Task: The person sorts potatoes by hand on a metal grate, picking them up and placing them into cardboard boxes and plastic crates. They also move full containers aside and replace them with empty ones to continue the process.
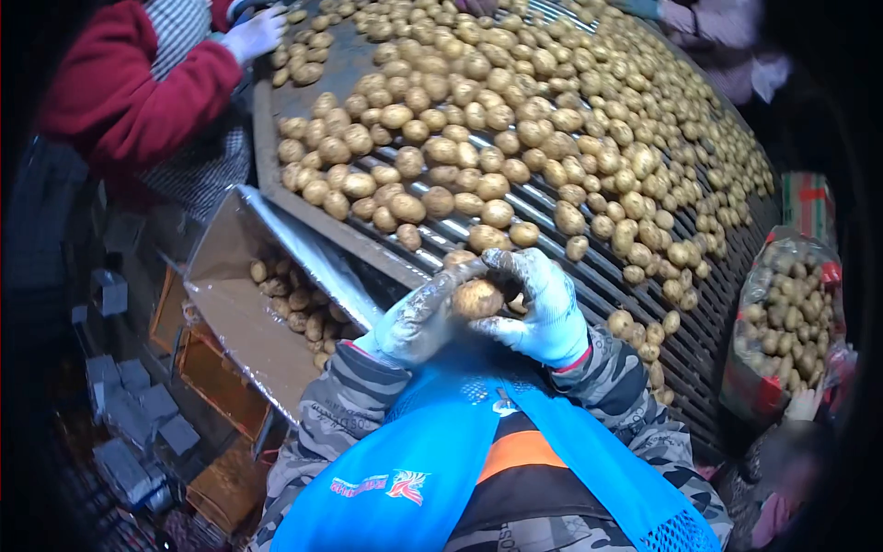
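In the head view my two hands meet at the near edge of a slatted sorting table, both in white gloves smeared with dirt. My left hand (418,317) is closed against the left side of a potato (477,299). My right hand (547,313) curves around the same potato from the right, its thumb low and its fingers above. Part of another potato (517,304) shows inside the curve of my right hand. Just beyond my fingers, loose potatoes (487,238) lie on the metal slats (543,207).
A foil-lined carton (230,304) holding potatoes stands at my left. To the right is a filled bag of potatoes (786,317). A person in a red sleeve (152,110) works at the far left, and another sleeve (708,28) shows at the far right. Grey boxes (138,414) lie lower left.
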Available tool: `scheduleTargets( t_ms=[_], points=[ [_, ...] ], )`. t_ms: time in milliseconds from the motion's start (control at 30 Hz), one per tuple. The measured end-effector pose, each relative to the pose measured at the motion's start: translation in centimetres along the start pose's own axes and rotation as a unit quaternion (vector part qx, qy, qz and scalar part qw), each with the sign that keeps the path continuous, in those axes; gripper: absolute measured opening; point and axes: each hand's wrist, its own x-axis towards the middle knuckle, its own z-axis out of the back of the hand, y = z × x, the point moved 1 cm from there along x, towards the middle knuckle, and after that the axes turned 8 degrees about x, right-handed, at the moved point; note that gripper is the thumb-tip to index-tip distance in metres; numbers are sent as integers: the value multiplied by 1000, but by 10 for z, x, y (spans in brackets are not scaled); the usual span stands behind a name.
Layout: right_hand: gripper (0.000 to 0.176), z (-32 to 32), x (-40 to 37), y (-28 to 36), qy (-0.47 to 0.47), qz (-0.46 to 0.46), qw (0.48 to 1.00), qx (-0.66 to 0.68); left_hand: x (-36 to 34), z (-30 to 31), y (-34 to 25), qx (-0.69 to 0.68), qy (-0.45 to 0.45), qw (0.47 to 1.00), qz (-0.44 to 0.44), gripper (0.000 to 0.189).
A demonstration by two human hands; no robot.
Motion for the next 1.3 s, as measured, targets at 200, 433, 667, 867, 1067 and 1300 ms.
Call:
scheduleTargets(
  t_ms=[200, 433, 667, 867, 1067, 1300],
  points=[
    [79, -23, 2, -1, 92, 23, 987, 133, -36, -6, -16, 387, -142, 911, -30, 59],
    [69, -18, -11, -5, -1, -64, 990, 128, -36, 24, -16, -152, 11, 988, -25, 63],
    [73, 57, -78, -20, -115, -149, 900, -394, 2, 27, -11, -21, -92, 995, -19, 69],
    [72, 81, -114, -21, -182, -232, 884, -363, 30, 23, -12, 164, -116, 977, -67, 78],
    [64, 52, -62, -8, -158, -116, 954, -227, 14, 20, -14, 189, -158, 961, -127, 65],
    [63, 11, -35, -33, 28, -41, 998, -32, -34, 18, -4, 108, -242, 954, -137, 69]
  ],
)
